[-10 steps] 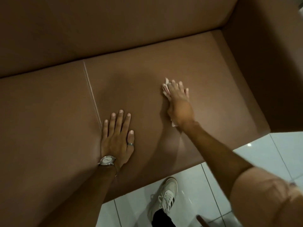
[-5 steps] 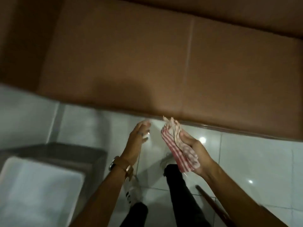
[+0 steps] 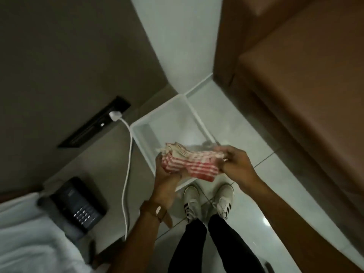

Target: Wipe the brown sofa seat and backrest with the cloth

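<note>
Two hands, left hand [image 3: 166, 174], right hand [image 3: 237, 166], one cloth [image 3: 190, 161]

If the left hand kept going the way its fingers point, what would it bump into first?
Probably the white bin on the floor. The left hand, holding the striped cloth, points up-frame above it, though depth is hard to judge.

1. Cloth [image 3: 194, 164]: red-and-white striped, folded into several layers, edges fanned at its upper left; held off the floor, roughly level, clear of the sofa.
2. Brown sofa [image 3: 307, 99]: smooth upholstery, seat bare, at frame right.
</note>
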